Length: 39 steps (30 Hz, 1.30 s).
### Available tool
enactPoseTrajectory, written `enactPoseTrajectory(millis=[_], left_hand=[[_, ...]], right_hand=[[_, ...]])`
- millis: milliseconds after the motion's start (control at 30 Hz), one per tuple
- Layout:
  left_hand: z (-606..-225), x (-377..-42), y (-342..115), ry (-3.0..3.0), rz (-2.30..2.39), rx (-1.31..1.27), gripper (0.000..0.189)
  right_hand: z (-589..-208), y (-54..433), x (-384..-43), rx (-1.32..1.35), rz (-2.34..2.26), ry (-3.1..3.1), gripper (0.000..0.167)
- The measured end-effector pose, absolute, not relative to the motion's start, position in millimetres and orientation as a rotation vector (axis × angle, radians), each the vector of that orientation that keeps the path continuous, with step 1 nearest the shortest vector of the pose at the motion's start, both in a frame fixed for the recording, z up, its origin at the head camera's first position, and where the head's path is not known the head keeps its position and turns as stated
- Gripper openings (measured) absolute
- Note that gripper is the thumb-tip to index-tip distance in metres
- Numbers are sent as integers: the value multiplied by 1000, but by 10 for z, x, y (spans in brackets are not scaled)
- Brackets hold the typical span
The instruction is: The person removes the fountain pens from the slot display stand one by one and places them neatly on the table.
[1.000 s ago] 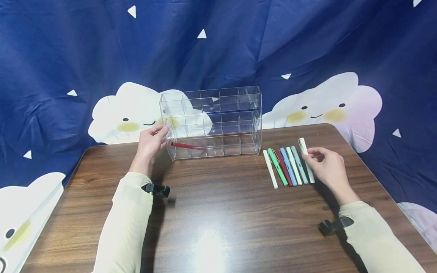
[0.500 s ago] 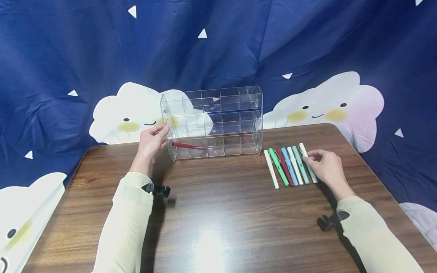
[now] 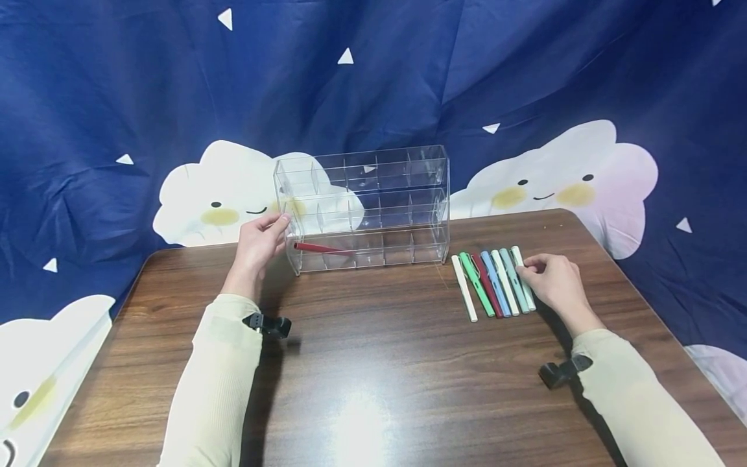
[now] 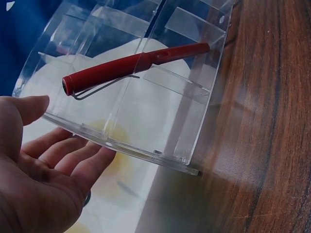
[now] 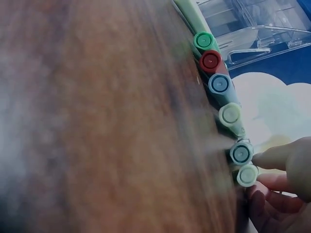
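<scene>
My left hand (image 3: 259, 243) grips the left side of a clear compartmented rack (image 3: 447, 207), with the thumb and fingers at its side edge. Inside the lowest tier, at the left, a red pen (image 3: 318, 248) with a wire clip (image 4: 104, 86) lies slanted. Over on the right, my right hand (image 3: 557, 282) pinches the rightmost white pen (image 3: 517, 257) of a row on the table. That pen's round end (image 5: 248, 175) lies against the teal pen (image 5: 241, 153), which one digit also seems to touch.
Left of the teal pen lie a pale pen (image 3: 504, 285), a blue pen (image 3: 495, 282), a dark red pen (image 3: 486, 282), a green pen (image 3: 474, 279) and another white pen (image 3: 463, 288). A blue cloud-print cloth (image 3: 379, 78) hangs behind the wooden table (image 3: 379, 337).
My right hand has lowered the rightmost white pen beside the row, then shifted it left against the teal pen. The left hand and rack have stayed in place.
</scene>
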<state>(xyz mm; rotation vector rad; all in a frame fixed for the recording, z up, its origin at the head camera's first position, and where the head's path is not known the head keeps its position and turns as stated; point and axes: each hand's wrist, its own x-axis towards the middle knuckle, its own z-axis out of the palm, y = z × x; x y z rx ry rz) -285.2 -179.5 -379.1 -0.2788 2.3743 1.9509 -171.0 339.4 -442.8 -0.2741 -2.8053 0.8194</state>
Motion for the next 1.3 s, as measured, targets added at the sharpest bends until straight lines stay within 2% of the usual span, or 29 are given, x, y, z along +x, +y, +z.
enactPoseTrajectory(millis=[267,600,1300], left_hand=[[-3784,-2859,-1786,2350,1983,-280,53],[-3771,-2875,-1776,2335,1973,-262,53],[-3837,-2889,-1783,2380,2029,-238,50]], right_hand=[[-4439,3426,-1677,-220,835,-2803,38],[-4402,3433,-1636,-177,817,-2752,33],[-4152,2980,-1675,56,895,-2566,25]])
